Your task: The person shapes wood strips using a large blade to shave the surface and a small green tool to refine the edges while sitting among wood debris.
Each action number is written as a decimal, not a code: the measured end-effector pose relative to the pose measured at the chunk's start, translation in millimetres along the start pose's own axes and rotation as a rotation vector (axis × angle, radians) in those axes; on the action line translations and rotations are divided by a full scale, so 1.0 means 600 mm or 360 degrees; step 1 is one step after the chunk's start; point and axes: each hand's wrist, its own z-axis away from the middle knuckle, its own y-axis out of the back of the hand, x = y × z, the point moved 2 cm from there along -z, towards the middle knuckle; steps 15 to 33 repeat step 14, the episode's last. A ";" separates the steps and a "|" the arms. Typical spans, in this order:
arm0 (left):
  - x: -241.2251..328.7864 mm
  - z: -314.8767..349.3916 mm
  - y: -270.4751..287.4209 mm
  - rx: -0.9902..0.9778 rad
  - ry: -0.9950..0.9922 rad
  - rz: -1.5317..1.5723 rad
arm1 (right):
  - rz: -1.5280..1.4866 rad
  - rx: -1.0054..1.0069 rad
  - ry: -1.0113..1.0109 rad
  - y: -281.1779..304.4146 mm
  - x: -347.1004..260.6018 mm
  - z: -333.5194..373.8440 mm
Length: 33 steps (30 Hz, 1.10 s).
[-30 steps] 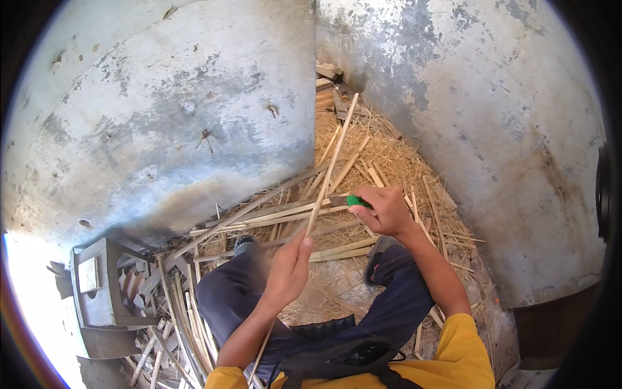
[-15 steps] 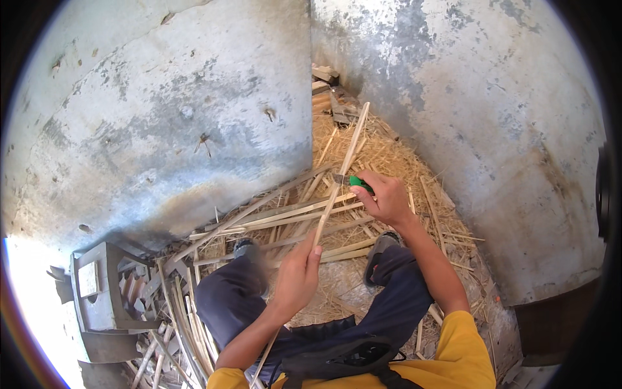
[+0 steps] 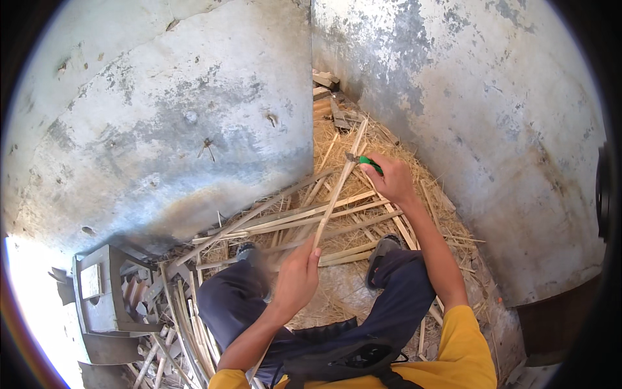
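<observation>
My left hand (image 3: 297, 277) grips a long pale bamboo strip (image 3: 340, 185) near its lower part; the strip slants up and away toward the wall corner. My right hand (image 3: 391, 179) holds a green-handled knife (image 3: 368, 161) with its blade against the strip's upper part. I sit with dark trousers, knees spread, and my shoes (image 3: 382, 249) rest on a heap of shavings.
Several split bamboo strips (image 3: 291, 217) lie crossed on the straw-like shavings (image 3: 350, 259) in front of my feet. Weathered concrete walls (image 3: 194, 117) meet in a corner ahead. A grey wooden crate (image 3: 97, 292) and more sticks stand at lower left. Wood scraps (image 3: 327, 97) lie in the far corner.
My right hand with the knife has slid up along the strip, away from me. My left hand has dropped lower on the strip.
</observation>
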 end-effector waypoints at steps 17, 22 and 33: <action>-0.001 0.017 -0.011 -0.0277 0.0157 -0.0038 | 0.0475 -0.0057 -0.1105 0.004 0.306 0.045; -0.001 0.017 -0.011 -0.0277 0.0157 -0.0038 | 0.0475 -0.0057 -0.1105 0.004 0.306 0.045; -0.001 0.017 -0.011 -0.0277 0.0157 -0.0038 | 0.0475 -0.0057 -0.1105 0.004 0.306 0.045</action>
